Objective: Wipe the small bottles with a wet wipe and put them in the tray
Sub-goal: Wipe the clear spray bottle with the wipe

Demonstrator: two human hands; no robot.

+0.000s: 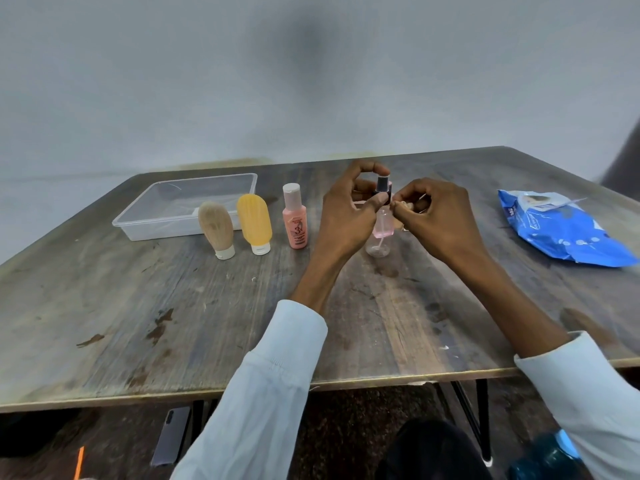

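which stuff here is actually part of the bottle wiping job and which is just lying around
Part of the job: spray bottle held by the left hand and right hand; beige tube; yellow tube; pink bottle; tray; wipes pack.

Lying about: phone and blue bottle on the floor.

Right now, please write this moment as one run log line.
left hand: holds spray bottle by cap | right hand: pinches at bottle neck | tray: no bottles inside | wipes pack: on table
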